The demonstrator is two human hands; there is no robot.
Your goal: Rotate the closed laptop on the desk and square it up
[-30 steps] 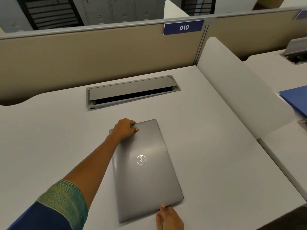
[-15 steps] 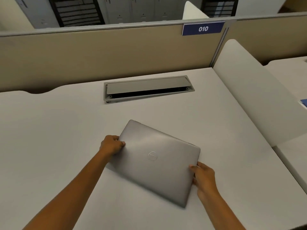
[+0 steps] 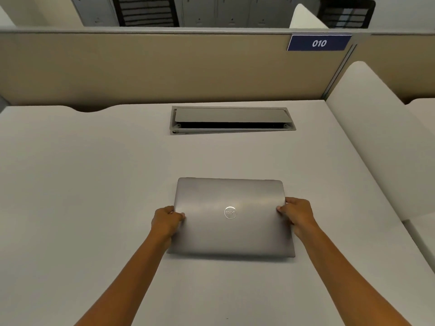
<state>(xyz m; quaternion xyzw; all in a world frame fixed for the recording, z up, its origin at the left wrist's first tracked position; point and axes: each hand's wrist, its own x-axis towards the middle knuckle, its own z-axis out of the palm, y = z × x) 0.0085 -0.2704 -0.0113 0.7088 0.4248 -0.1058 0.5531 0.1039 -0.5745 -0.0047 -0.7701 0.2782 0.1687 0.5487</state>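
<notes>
- My left hand (image 3: 166, 223): curled closed on the left short edge of the laptop (image 3: 231, 218), thumb lying on the lid, the other fingers hidden at or under the edge.
- My right hand (image 3: 297, 214): clamped likewise on the right short edge, thumb tip on the lid, fingers tucked out of sight. Both hands are in contact; neither holds anything else.
- Laptop, closed, grey metal: lies flat on the desk (image 3: 94, 196) directly between my two hands, so neither hand is nearer than the other. Whether its near edge is lifted slightly I cannot tell.
- Long axis: runs from my left hand across to my right hand, close to parallel with the far edge of the desk. The far long edge looks very slightly tilted against that line; I judge only a small squaring nudge is left, pivoting about the midpoint between my hands.
- Round logo badge (image 3: 230, 212): centred on the lid between my thumbs; the letters read as the Dell mark, seen upside down from my side.
- Cable hatch (image 3: 231, 120): recessed in the desk beyond my hands, in line with the laptop, flap partly open; a useful reference line.
- Partition (image 3: 141, 67): beige panel past the hatch.
- Blue plate (image 3: 319, 43): on the partition, beyond and right of my right hand; reads "010".
</notes>
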